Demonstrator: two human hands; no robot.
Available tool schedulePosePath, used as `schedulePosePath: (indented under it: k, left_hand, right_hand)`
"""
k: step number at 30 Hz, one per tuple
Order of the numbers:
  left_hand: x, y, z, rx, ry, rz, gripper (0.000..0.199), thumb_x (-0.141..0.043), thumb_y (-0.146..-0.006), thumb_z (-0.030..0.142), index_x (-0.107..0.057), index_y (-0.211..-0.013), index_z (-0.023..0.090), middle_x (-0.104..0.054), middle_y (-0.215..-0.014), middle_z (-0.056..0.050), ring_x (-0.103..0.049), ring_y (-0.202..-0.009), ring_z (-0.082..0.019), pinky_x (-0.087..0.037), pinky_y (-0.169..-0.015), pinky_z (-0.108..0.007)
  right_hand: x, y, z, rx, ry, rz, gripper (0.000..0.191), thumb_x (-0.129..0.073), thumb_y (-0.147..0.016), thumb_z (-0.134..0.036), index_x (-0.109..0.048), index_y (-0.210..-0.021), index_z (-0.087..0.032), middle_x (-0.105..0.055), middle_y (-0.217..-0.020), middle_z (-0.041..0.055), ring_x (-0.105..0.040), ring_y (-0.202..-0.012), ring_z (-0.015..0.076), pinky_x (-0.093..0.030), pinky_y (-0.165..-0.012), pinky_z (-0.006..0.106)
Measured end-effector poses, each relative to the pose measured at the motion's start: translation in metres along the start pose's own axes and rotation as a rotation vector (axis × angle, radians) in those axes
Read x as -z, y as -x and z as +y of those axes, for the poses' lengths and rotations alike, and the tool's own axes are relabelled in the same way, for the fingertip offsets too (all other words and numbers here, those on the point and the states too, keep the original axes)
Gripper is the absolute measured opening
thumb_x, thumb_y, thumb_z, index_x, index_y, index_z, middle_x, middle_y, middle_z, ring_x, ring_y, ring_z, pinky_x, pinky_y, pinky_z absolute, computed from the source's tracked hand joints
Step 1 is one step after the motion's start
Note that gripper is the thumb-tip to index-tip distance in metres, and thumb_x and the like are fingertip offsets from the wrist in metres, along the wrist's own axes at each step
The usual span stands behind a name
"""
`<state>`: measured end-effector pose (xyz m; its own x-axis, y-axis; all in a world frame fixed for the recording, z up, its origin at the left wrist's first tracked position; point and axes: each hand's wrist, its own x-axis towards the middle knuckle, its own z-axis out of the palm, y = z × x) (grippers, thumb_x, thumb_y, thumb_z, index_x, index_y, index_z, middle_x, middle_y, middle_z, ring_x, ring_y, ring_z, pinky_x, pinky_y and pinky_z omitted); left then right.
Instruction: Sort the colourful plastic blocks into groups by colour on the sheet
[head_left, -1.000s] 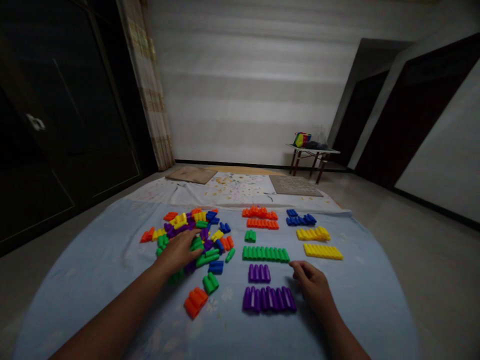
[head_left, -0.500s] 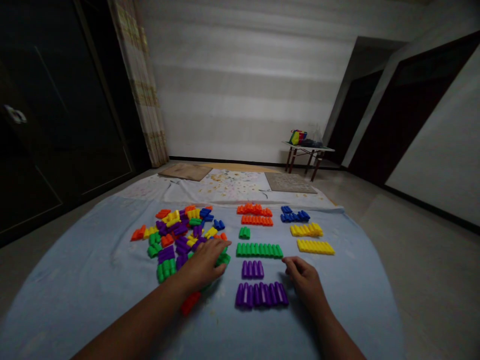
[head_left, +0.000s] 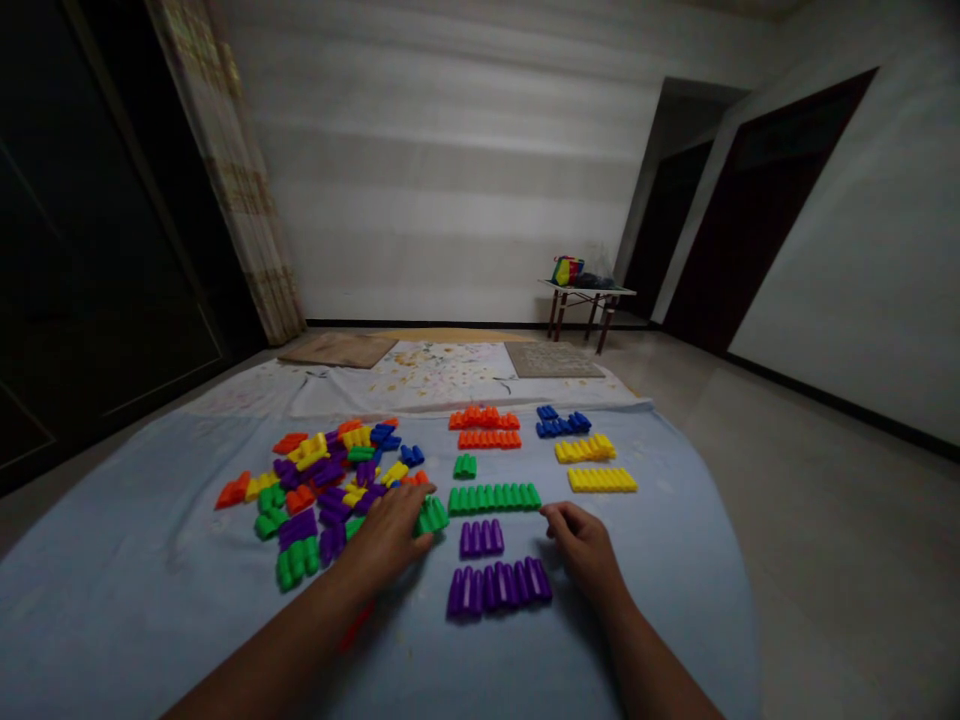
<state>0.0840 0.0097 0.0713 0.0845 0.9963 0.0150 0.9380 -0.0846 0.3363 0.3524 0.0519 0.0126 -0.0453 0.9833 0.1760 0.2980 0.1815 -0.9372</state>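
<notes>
My left hand (head_left: 394,525) is over the right edge of a mixed pile of coloured pieces (head_left: 326,475), its fingers apart beside a green piece (head_left: 432,515). The fingers of my right hand (head_left: 581,540) are curled together at the right end of a green row (head_left: 495,498); whatever they hold is too small to make out. Between the hands lie a short purple row (head_left: 481,539) and a longer purple row (head_left: 499,588). A small green group (head_left: 465,466) sits above the long green row.
Orange rows (head_left: 487,438) lie farther back, with blue pieces (head_left: 562,424) and yellow rows (head_left: 602,480) to the right. Two flat boards (head_left: 337,350) (head_left: 555,360) rest at the far edge. A small table (head_left: 589,290) with bags stands beyond.
The view has turned slightly right, so the scene sits farther left. The green piece beside my left hand shows more fully. My right hand stays near the end of the green row.
</notes>
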Motion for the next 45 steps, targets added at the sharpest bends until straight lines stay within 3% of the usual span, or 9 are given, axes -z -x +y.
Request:
schedulePosePath:
  k: [6, 13, 20, 26, 31, 37, 41, 45]
  left_hand:
    - [-0.004, -0.035, 0.031, -0.123, 0.193, 0.057, 0.049, -0.053, -0.072, 0.022, -0.049, -0.121, 0.019, -0.055, -0.124, -0.009, -0.046, -0.117, -0.023, -0.031, -0.100, -0.037]
    - [-0.033, -0.076, 0.074, -0.195, 0.192, -0.014, 0.050, -0.056, -0.071, 0.024, -0.051, -0.120, 0.021, -0.056, -0.124, -0.007, -0.047, -0.116, -0.024, -0.030, -0.099, -0.040]
    - [-0.051, -0.094, 0.080, -0.222, 0.157, -0.054, 0.049, -0.057, -0.069, 0.024, -0.053, -0.118, 0.022, -0.058, -0.122, -0.008, -0.048, -0.113, -0.028, -0.030, -0.096, -0.045]
    - [-0.054, -0.091, 0.079, -0.196, 0.154, -0.015, 0.055, -0.061, -0.069, 0.032, -0.051, -0.121, 0.019, -0.056, -0.123, -0.011, -0.048, -0.114, -0.029, -0.029, -0.097, -0.047]
    - [-0.038, -0.066, 0.058, -0.157, 0.151, 0.099, 0.048, -0.055, -0.076, 0.038, -0.049, -0.121, 0.024, -0.054, -0.126, -0.005, -0.043, -0.119, -0.022, -0.025, -0.102, -0.040]
    - [-0.007, -0.020, -0.003, 0.005, 0.099, 0.208, 0.032, -0.046, -0.081, 0.033, -0.059, -0.107, 0.020, -0.062, -0.109, -0.009, -0.052, -0.106, -0.023, -0.032, -0.094, -0.039]
    - [0.007, 0.000, -0.040, 0.097, 0.108, 0.224, 0.025, -0.052, -0.076, 0.031, -0.064, -0.097, 0.022, -0.063, -0.105, -0.008, -0.053, -0.103, -0.026, -0.031, -0.092, -0.040]
    - [0.015, 0.006, -0.060, 0.152, 0.232, 0.214, 0.021, -0.061, -0.066, 0.027, -0.067, -0.086, 0.024, -0.066, -0.091, -0.005, -0.057, -0.092, -0.024, -0.035, -0.084, -0.034]
  right_hand:
    - [0.001, -0.002, -0.001, -0.006, -0.026, 0.064, 0.042, -0.051, -0.075, -0.054, -0.067, -0.075, -0.015, -0.056, -0.056, 0.0002, -0.051, -0.055, 0.0138, -0.039, -0.053, 0.023]
    - [0.007, -0.005, -0.001, -0.041, -0.098, 0.201, 0.042, -0.052, -0.075, -0.053, -0.068, -0.080, -0.014, -0.056, -0.058, 0.0005, -0.050, -0.053, 0.0132, -0.040, -0.051, 0.024]
    - [0.008, -0.004, -0.011, -0.034, -0.118, 0.212, 0.040, -0.052, -0.075, -0.051, -0.068, -0.075, -0.014, -0.055, -0.057, 0.0005, -0.050, -0.053, 0.0133, -0.041, -0.051, 0.023]
    - [0.008, -0.003, -0.009, -0.076, -0.114, 0.198, 0.045, -0.053, -0.072, -0.055, -0.069, -0.078, -0.014, -0.055, -0.057, 0.0003, -0.049, -0.052, 0.0133, -0.040, -0.050, 0.024]
    - [0.010, -0.002, -0.005, -0.091, -0.090, 0.184, 0.047, -0.053, -0.071, -0.057, -0.069, -0.080, -0.014, -0.057, -0.059, 0.0013, -0.049, -0.051, 0.0136, -0.041, -0.048, 0.025]
    - [0.010, 0.000, -0.003, -0.101, -0.072, 0.132, 0.045, -0.053, -0.072, -0.056, -0.068, -0.082, -0.015, -0.057, -0.060, 0.0008, -0.049, -0.052, 0.0137, -0.040, -0.048, 0.025]
    - [0.010, 0.000, -0.002, -0.110, -0.056, 0.113, 0.046, -0.053, -0.072, -0.057, -0.068, -0.085, -0.015, -0.057, -0.062, 0.0013, -0.049, -0.052, 0.0141, -0.040, -0.048, 0.025]
    - [0.010, 0.001, -0.001, -0.101, -0.021, 0.123, 0.045, -0.053, -0.072, -0.056, -0.069, -0.084, -0.015, -0.058, -0.062, 0.0016, -0.051, -0.054, 0.0145, -0.041, -0.050, 0.025]
